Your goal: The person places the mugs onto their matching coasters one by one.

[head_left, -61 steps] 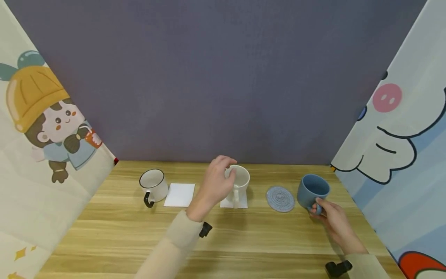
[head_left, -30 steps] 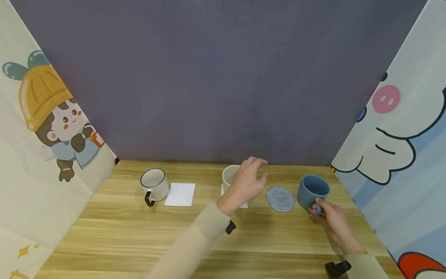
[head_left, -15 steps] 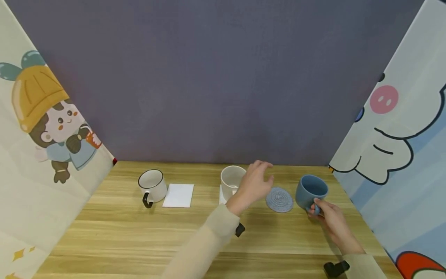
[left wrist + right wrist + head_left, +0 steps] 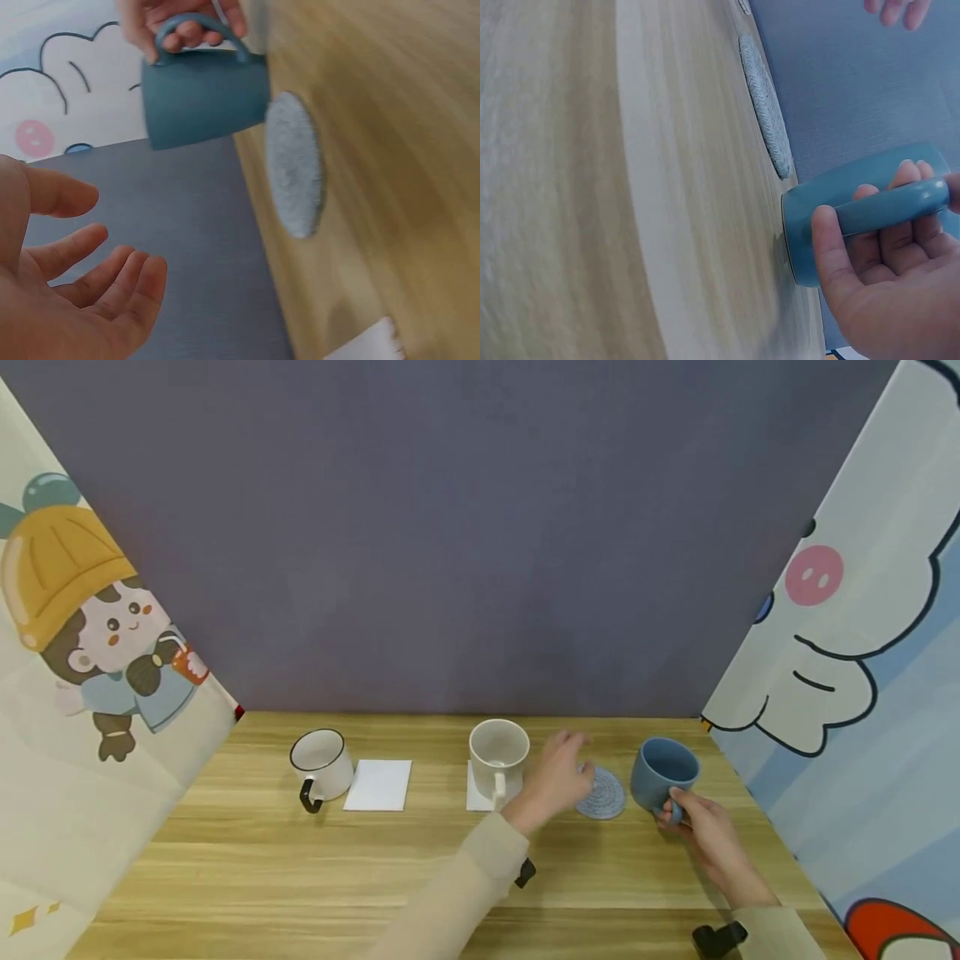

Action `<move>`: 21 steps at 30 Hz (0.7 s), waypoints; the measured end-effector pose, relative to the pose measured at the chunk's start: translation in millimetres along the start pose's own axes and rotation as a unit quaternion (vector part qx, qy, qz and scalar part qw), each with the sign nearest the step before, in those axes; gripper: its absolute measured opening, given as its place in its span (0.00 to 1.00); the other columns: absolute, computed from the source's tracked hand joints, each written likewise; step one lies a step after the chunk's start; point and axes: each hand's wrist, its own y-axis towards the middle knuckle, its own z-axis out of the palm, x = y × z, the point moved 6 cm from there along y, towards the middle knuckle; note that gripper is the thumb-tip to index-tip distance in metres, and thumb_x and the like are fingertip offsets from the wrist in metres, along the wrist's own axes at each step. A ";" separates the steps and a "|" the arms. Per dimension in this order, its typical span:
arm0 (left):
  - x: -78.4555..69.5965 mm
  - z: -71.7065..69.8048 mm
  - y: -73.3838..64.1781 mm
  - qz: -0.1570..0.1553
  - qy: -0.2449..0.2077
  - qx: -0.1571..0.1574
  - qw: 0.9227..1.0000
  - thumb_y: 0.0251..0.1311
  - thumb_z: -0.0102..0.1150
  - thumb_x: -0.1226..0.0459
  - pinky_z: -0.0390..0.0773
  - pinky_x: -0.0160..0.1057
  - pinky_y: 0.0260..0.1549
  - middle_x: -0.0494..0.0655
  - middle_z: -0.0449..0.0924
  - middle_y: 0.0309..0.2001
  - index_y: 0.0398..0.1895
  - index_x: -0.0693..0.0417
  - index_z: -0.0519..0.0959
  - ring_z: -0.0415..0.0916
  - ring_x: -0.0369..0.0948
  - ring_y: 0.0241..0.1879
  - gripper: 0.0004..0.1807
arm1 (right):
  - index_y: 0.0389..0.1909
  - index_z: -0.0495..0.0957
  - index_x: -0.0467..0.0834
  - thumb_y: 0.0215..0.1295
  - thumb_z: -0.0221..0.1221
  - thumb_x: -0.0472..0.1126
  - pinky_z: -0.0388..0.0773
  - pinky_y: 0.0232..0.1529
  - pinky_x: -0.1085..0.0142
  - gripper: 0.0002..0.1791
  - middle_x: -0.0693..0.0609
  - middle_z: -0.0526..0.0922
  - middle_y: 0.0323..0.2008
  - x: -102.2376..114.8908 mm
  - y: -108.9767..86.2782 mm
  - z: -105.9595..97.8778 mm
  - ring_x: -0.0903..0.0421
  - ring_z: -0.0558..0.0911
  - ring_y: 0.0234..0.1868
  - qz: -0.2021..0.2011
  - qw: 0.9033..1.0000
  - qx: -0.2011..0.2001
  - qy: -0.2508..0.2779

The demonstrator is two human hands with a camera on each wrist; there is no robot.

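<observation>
My right hand (image 4: 711, 839) grips the handle of a blue mug (image 4: 656, 777), which stands upright at the right, close beside a round grey-blue woven coaster (image 4: 606, 802). In the right wrist view, fingers curl around the mug's handle (image 4: 892, 206). My left hand (image 4: 557, 781) hovers with loosely bent, spread fingers holding nothing; it overlaps the coaster's left edge in the head view. In the left wrist view, the round coaster (image 4: 294, 165) lies flat on the table beyond that hand. Just left of the hand, a white mug (image 4: 495, 756) stands on a white square coaster (image 4: 476, 797).
Farther left is a white mug with black rim and black handle (image 4: 322, 766), with another white square coaster (image 4: 378, 785) right beside it. A dark grey panel (image 4: 465, 543) rises behind the wooden table (image 4: 300, 868). Printed cloths hang on both sides.
From over the white mug, my left hand has moved right toward the round coaster, lowering slightly at the end. The white mug's handle shows again. My right hand keeps its hold on the blue mug.
</observation>
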 end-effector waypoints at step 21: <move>56.6 58.1 8.8 -0.073 -0.051 0.027 0.996 0.61 0.63 0.65 0.74 0.44 0.61 0.51 0.76 0.61 0.61 0.56 0.79 0.73 0.49 0.61 0.23 | 0.31 0.77 0.37 0.80 0.51 0.49 0.83 0.44 0.64 0.21 0.53 0.80 0.29 0.2 0.6 0.6 0.58 0.84 0.36 -0.008 1.000 -0.009 -0.003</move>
